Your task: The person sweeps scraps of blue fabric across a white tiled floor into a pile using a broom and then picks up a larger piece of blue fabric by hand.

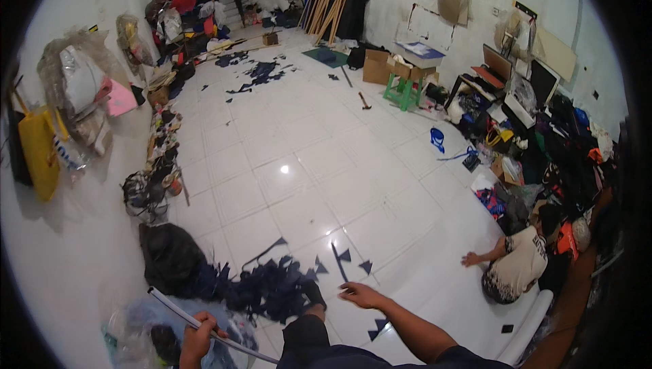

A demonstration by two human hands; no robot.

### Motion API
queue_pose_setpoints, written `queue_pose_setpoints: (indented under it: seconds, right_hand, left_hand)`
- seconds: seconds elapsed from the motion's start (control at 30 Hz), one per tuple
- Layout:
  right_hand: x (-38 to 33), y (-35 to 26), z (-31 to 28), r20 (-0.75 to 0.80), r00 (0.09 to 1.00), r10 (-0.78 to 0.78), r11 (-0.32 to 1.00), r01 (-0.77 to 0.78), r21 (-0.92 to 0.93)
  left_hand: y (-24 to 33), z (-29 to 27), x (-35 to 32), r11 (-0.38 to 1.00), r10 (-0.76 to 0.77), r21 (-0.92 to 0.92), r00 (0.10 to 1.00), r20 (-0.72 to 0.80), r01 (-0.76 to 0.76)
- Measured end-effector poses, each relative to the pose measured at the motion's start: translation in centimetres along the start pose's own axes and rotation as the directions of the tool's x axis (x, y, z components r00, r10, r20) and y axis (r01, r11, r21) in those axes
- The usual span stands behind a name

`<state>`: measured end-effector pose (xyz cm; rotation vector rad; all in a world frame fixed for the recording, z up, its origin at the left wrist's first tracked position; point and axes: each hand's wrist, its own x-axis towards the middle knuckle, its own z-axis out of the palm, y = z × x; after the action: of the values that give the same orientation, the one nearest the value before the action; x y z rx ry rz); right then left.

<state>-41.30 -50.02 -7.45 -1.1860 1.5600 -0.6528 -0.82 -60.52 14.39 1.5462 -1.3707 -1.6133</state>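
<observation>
My left hand [202, 334], at the lower left, is closed round a long, thin, pale grey tube [173, 306]. The tube slants from a dark-rimmed end at the upper left down to the lower edge, near my body. To the right, my right hand [361, 296] is held out over the floor with its fingers apart and nothing in them. Just beyond it a narrow dark strip [339, 262] lies among small dark triangular scraps [365, 267]. A heap of dark blue cloth scraps [272, 289] spreads between my hands, beside my leg.
Another person [519, 264] crouches at the right on a white sheet [441, 253], near a thick white roll [530, 328]. A black bag [173, 257] stands at the left. Farther off are a hammer [365, 101], a green stool [402, 92] and piled clutter [543, 138] along the right wall.
</observation>
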Motion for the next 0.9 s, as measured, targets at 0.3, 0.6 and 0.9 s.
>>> queue_pose_setpoints:
  seconds: [0.3, 0.6, 0.9]
  right_hand:
    - [20.0, -5.5, -18.4, -0.091, 0.977, 0.193, 0.976, -0.201, -0.085]
    - [29.3, -1.4, -34.8, -0.260, 0.736, 0.626, 0.733, -0.439, 0.520]
    - [67.1, -15.3, -61.2, 0.174, 0.970, 0.168, 0.686, -0.242, 0.686]
  left_hand:
    - [19.8, 12.0, 33.5, 0.943, 0.168, 0.257, 0.969, 0.179, -0.211]
    - [32.7, 36.0, 63.6, 0.610, 0.241, 0.397, 0.638, 0.732, -0.686]
    - [45.3, 49.4, 87.6, 0.479, 0.365, 0.169, 0.371, 0.854, -0.862]
